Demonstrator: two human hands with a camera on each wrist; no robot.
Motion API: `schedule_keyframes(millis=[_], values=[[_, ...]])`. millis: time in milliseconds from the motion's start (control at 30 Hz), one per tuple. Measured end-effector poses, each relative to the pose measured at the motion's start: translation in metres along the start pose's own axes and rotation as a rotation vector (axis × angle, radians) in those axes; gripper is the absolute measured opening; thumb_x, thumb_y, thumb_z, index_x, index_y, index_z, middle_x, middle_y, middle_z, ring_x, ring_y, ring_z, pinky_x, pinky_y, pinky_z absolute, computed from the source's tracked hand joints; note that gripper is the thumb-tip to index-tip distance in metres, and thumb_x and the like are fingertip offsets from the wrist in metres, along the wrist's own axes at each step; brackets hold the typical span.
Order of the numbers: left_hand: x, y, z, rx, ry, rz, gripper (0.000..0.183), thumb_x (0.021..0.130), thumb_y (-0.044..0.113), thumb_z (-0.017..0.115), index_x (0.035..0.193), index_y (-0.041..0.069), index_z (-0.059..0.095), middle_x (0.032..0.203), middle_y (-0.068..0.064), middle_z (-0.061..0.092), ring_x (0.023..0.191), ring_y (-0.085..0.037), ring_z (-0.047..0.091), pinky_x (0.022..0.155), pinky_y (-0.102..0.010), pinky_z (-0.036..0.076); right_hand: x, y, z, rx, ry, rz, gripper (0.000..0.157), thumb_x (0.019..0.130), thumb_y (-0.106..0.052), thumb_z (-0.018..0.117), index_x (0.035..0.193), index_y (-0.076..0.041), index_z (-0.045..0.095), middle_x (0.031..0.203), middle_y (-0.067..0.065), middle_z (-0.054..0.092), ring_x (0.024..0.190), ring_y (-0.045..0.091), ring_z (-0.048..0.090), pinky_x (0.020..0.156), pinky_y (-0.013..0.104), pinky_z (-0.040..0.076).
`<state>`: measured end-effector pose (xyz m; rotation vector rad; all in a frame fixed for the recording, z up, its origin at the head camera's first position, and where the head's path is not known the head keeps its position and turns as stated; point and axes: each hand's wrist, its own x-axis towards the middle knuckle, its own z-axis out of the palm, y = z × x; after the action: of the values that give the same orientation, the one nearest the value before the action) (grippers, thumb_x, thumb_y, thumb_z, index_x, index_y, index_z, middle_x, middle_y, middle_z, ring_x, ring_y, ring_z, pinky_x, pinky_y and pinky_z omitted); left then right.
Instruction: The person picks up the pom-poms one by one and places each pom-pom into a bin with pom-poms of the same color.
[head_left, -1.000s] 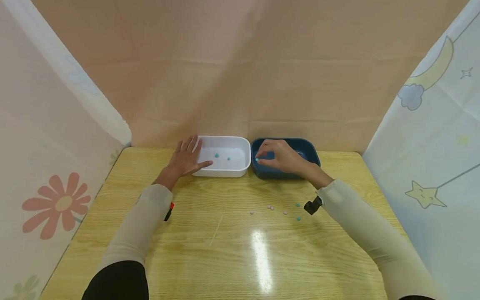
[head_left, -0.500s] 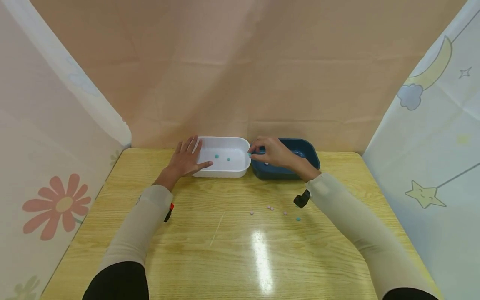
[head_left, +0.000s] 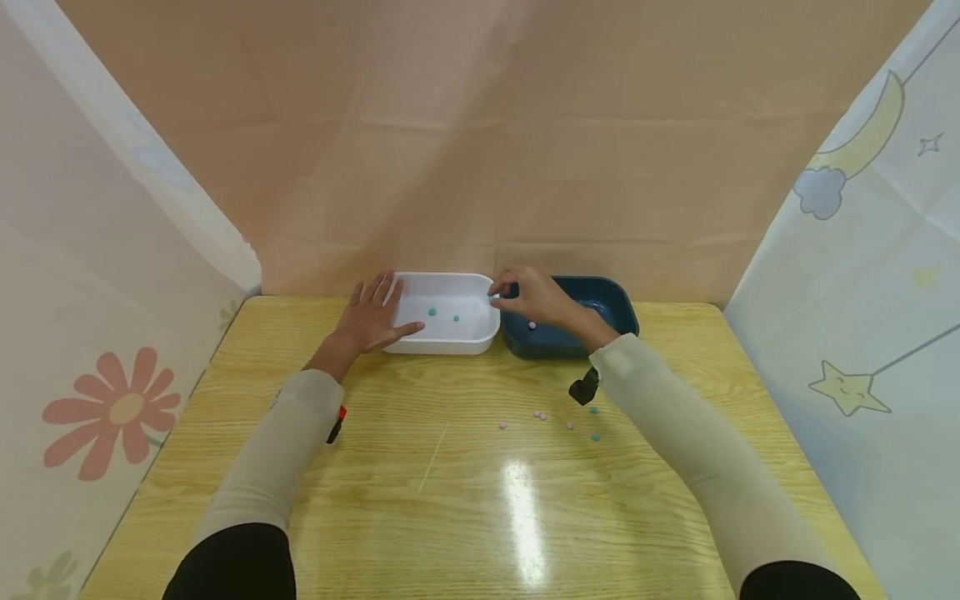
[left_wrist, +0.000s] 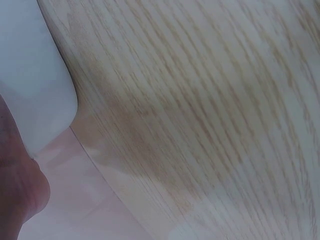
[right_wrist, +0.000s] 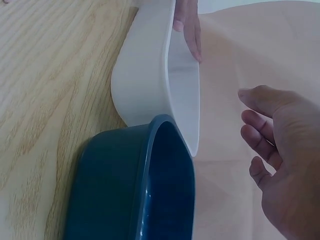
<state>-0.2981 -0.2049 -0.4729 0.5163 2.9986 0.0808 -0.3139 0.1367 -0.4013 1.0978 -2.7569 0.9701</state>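
My left hand [head_left: 367, 321] rests with spread fingers on the left rim of a white rectangular tub [head_left: 442, 347]. Inside that tub lie two small teal beads [head_left: 432, 312]. Over the seam between the two containers, my right hand [head_left: 538, 298] pinches another small teal bead [head_left: 491, 297] between thumb and forefinger, near the white tub's right rim. In the right wrist view the bead cannot be seen. Under the right hand is a dark blue tub [head_left: 555, 348] with a pink bead [head_left: 532, 325] in it.
Several pink beads [head_left: 540, 415] lie loose on the wooden table [head_left: 375, 500], with a teal bead [head_left: 596, 437] and another teal bead [head_left: 594, 410] to their right. Both tubs touch side by side near the brown backdrop [head_left: 450, 167]. Printed sheets [head_left: 862, 292] flank the table.
The right hand has moved left with the pinched bead, from above the blue tub to the white tub's right rim. A pink bead in the blue tub has come into sight. The left hand stays put.
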Motion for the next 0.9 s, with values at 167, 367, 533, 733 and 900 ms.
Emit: schedule_keyframes(millis=[167, 367, 533, 733, 900], values=[[0.0, -0.001, 0.001, 0.001, -0.001, 0.0, 0.111, 0.098, 0.085, 0.028, 0.17, 0.006, -0.002, 0.177, -0.015, -0.014, 0.164, -0.034, -0.011, 0.13, -0.059, -0.007, 0.007, 0.003, 0.004, -0.005, 0.011, 0.013, 0.017, 0.095, -0.012, 0.082, 0.108, -0.002, 0.081, 0.104, 0.012, 0.075, 0.093, 0.032, 0.068, 0.078, 0.04, 0.054], [0.001, -0.001, 0.002, 0.006, -0.002, -0.004, 0.109, 0.099, 0.082, 0.031, 0.17, 0.006, -0.002, 0.177, -0.015, -0.013, 0.164, -0.034, -0.011, 0.13, -0.059, -0.006, 0.012, 0.007, 0.007, 0.025, 0.035, 0.041, 0.015, 0.094, -0.012, 0.082, 0.106, -0.004, 0.081, 0.103, 0.01, 0.074, 0.092, 0.025, 0.066, 0.079, 0.039, 0.054], [0.0, 0.0, 0.001, 0.005, -0.001, -0.002, 0.109, 0.1, 0.082, 0.031, 0.17, 0.006, -0.002, 0.177, -0.015, -0.013, 0.164, -0.034, -0.011, 0.13, -0.059, -0.007, 0.016, 0.011, 0.011, 0.056, 0.051, 0.058, 0.013, 0.094, -0.011, 0.082, 0.105, -0.004, 0.082, 0.105, 0.011, 0.075, 0.092, 0.025, 0.066, 0.082, 0.04, 0.056], [0.0, 0.0, -0.001, -0.002, 0.001, 0.001, 0.109, 0.1, 0.081, 0.032, 0.17, 0.005, -0.001, 0.177, -0.016, -0.013, 0.164, -0.035, -0.011, 0.129, -0.06, -0.008, 0.021, 0.015, 0.018, 0.077, 0.064, 0.069, 0.012, 0.095, -0.01, 0.081, 0.104, -0.002, 0.082, 0.105, 0.013, 0.076, 0.091, 0.025, 0.066, 0.078, 0.037, 0.055], [0.0, 0.001, -0.001, 0.005, -0.001, -0.007, 0.107, 0.101, 0.08, 0.033, 0.17, 0.006, -0.001, 0.177, -0.016, -0.012, 0.164, -0.034, -0.01, 0.13, -0.06, -0.006, 0.024, 0.018, 0.023, 0.089, 0.046, 0.08, 0.014, 0.096, -0.01, 0.079, 0.105, 0.0, 0.081, 0.107, 0.015, 0.076, 0.09, 0.028, 0.067, 0.074, 0.035, 0.054]])
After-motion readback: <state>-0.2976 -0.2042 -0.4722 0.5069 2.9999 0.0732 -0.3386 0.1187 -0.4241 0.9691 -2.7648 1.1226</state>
